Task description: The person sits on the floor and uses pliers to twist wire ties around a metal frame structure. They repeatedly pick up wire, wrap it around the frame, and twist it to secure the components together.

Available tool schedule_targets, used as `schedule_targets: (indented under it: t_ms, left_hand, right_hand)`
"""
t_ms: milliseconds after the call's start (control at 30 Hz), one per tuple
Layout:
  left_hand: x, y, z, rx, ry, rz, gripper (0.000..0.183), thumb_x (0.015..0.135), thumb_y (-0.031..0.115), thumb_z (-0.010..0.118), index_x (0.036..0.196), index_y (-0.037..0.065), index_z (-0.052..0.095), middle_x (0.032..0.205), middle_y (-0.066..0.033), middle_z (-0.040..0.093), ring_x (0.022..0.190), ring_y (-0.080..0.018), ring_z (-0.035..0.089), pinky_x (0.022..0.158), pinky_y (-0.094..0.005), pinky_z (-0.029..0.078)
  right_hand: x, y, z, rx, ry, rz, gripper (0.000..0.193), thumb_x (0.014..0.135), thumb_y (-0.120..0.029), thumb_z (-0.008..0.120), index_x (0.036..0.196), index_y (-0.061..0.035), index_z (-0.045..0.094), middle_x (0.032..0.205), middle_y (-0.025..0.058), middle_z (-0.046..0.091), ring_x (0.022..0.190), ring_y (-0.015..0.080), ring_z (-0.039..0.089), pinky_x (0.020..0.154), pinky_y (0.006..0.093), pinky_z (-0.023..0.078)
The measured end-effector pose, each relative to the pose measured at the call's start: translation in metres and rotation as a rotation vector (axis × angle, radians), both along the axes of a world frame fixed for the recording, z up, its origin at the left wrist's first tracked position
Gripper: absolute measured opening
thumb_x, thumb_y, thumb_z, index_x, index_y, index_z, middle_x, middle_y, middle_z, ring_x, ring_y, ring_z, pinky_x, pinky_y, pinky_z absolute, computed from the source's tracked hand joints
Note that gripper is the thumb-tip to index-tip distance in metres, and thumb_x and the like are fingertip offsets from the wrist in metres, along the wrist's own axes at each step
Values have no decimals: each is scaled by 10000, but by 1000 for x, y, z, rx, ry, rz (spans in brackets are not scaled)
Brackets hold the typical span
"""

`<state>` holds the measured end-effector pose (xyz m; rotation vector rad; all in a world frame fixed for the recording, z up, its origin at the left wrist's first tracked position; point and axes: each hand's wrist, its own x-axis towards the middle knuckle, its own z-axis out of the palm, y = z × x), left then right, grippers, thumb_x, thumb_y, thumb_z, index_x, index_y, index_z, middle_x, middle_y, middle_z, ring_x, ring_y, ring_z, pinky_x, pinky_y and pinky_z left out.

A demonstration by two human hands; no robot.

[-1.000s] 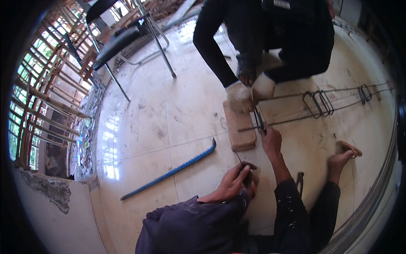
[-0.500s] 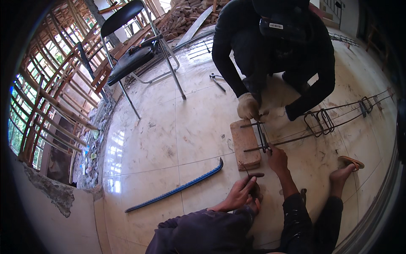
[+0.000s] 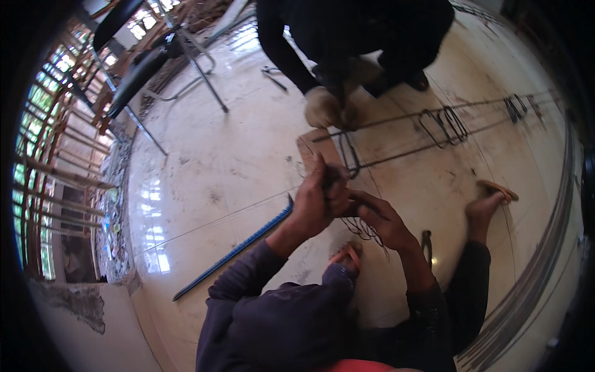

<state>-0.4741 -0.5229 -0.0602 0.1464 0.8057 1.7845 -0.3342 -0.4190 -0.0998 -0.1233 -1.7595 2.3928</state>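
Observation:
My left hand (image 3: 319, 197) is closed with its thumb up, near the front end of a reddish brick (image 3: 316, 140). Close against it, my right hand (image 3: 383, 218) has its fingers bent in a pinch. Thin dark wires (image 3: 363, 230) hang in loops below the two hands; they seem to come from my left hand, and what my right fingers grip is hidden. Beyond my hands, a steel stirrup (image 3: 350, 156) stands around two long rods (image 3: 396, 119), whose ends rest at the brick. A co-worker's gloved hand (image 3: 322, 108) is at the far rod.
More stirrups (image 3: 443, 127) sit along the rods to the right. A blue bar (image 3: 232, 251) lies at left, dark-handled pliers (image 3: 426, 247) by my right forearm, pincers (image 3: 274, 77) farther off. A folding chair (image 3: 145, 71) stands far left; long rods (image 3: 527, 297) lie at right.
My right hand has left the stirrup and come back to my left hand, which has risen toward the brick. The wire loops now show. The whole view has shifted.

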Motion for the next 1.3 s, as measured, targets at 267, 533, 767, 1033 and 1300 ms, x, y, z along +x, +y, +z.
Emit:
schedule_targets:
  t_ms: [267,533,767,1033,1300]
  left_hand:
    - [28,12,-35,-294,1007,-251,555,1008,377,325,851,-35,662,626,-124,594,607,-185,585,606,-336,457]
    - [8,28,-83,-396,1168,-472,596,999,437,327,904,-42,669,755,-162,620,743,-230,589,715,-355,456]
    - [-25,57,-96,-570,1846,-466,480,906,428,525,838,-35,632,855,-217,638,860,-350,611,741,-420,464]
    - [-34,95,-158,-687,1864,19,432,829,371,643,1023,-3,552,878,-164,613,887,-357,593,746,-432,470]
    - [-37,78,-156,-525,1882,111,419,783,333,703,1063,42,592,933,-135,641,968,-332,550,851,-415,421]
  right_hand:
    - [46,5,-34,-98,-251,67,493,886,-24,449,1368,14,350,987,84,606,936,152,575,832,285,454]
    - [48,3,-39,392,-495,-165,236,927,-176,529,1054,-13,643,749,76,614,655,132,544,637,274,451]
    - [77,19,-69,541,-680,-309,225,924,-195,547,1013,-18,653,677,89,593,624,130,546,609,285,447]
    - [120,1,-81,330,-896,-292,260,958,-240,508,1035,-38,653,676,7,541,630,62,495,579,225,418]
    - [121,4,-94,435,-885,-352,285,957,-246,497,1125,-63,636,656,29,550,592,100,506,577,261,423]
